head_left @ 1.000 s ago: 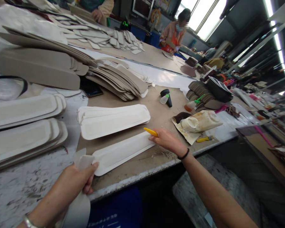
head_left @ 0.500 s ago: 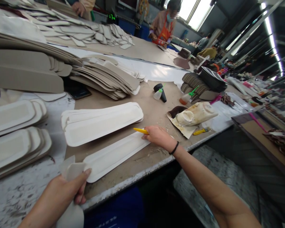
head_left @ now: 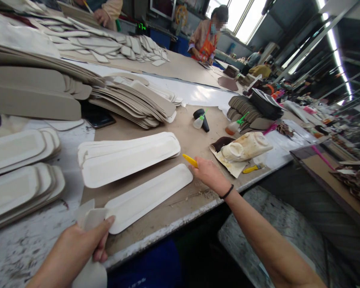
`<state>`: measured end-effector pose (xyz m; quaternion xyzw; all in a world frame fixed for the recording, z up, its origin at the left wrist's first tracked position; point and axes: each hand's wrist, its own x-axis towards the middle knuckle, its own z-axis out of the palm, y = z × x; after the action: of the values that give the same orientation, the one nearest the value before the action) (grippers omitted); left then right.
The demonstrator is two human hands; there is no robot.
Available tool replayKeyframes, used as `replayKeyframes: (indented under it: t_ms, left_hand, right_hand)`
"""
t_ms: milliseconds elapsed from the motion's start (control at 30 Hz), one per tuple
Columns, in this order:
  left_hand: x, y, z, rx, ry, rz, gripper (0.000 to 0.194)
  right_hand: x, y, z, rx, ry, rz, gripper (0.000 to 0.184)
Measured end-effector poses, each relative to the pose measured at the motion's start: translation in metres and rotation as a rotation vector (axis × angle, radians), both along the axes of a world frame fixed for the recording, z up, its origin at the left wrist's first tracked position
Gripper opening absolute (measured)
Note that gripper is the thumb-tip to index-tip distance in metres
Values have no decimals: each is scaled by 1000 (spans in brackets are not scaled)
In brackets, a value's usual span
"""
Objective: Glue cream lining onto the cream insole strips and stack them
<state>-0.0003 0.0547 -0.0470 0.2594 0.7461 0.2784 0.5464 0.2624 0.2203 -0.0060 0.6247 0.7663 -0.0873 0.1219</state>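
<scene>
Pinched between the thumb and fingers of my left hand (head_left: pixel 78 244) are cream flexible pieces (head_left: pixel 91 274), one hanging below and others sticking up above the thumb. The thumb tip reaches the near end of a long white panel (head_left: pixel 151 196) with rounded ends, lying on the brown table cover. My right hand (head_left: pixel 208 172) is closed around a yellow-handled brush (head_left: pixel 190 160); its handle points left and its bristle end is hidden. This hand is just right of the panel's far end. Behind it lies a fanned stack of similar white panels (head_left: pixel 129 162).
Panel stacks (head_left: pixel 15 188) stand at left, with taupe pieces (head_left: pixel 135 100) behind. Small glue bottles (head_left: pixel 199 121), a stained plastic container (head_left: pixel 246 147) and another yellow brush (head_left: pixel 252 169) lie to the right. The table edge (head_left: pixel 168 226) runs in front; co-workers (head_left: pixel 205 40) stand across.
My right hand has moved a little right with the yellow-handled brush, off the panel's far end, which now shows fully. My left hand has stayed in place, holding the cream pieces.
</scene>
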Motion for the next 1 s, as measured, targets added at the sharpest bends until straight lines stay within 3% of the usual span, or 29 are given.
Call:
replayKeyframes:
  t_ms: [100, 200, 367, 633, 833, 1000]
  left_hand:
    - [1, -1, 3, 16, -38, 54, 49]
    - [1, -3, 6, 25, -102, 94, 50]
    - [-6, -8, 10, 70, -260, 110, 51]
    - [-18, -16, 14, 147, -549, 213, 51]
    - [-19, -13, 26, 84, -621, 304, 57]
    - [-32, -1, 42, 98, -568, 284, 59]
  right_hand:
    - [5, 1, -5, -38, 210, -65, 25]
    - [11, 0, -11, -198, 499, -140, 27]
    - [24, -13, -13, -420, 937, -386, 39]
    - [26, -40, -12, -588, 1331, -701, 53]
    - [19, -44, -12, -641, 1409, -701, 54]
    - [7, -26, 5, -631, 1461, -640, 52]
